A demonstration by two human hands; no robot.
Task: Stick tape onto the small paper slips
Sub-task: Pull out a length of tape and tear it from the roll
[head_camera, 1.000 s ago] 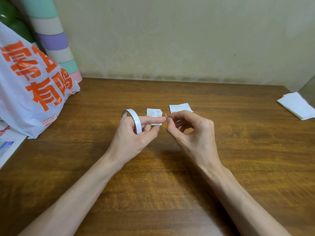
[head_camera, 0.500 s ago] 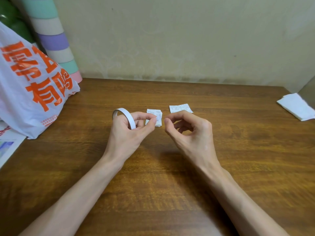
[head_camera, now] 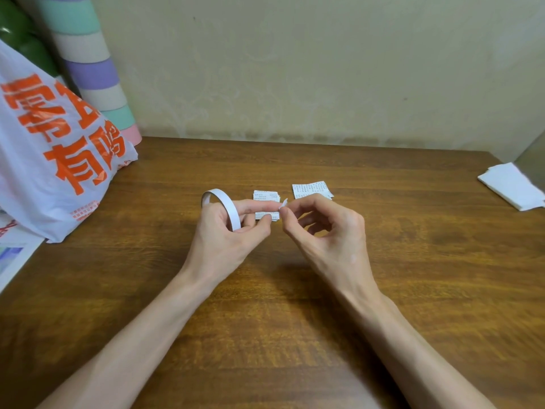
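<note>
The fingertips [head_camera: 290, 206] of the right hand [head_camera: 327, 231] pinched the tape end [head_camera: 283, 202]. The left hand [head_camera: 224, 240] gripped the tape roll [head_camera: 222, 202]. The paper slips [head_camera: 309, 188] lay just behind on the table [head_camera: 413, 261], looking bare, so sticking seemed not yet begun

Both bare forearms reach in from the lower corners and converge toward the middle. The left grip [head_camera: 227, 231] holds a thin white ring of tape [head_camera: 224, 206] in its curled fingers and thumb, forefinger stretched out to the right. The right grip [head_camera: 327, 240], just beside it, pinches the small white loose tape end [head_camera: 283, 203] between thumb and forefinger. Its other fingers are curled inward.
</note>
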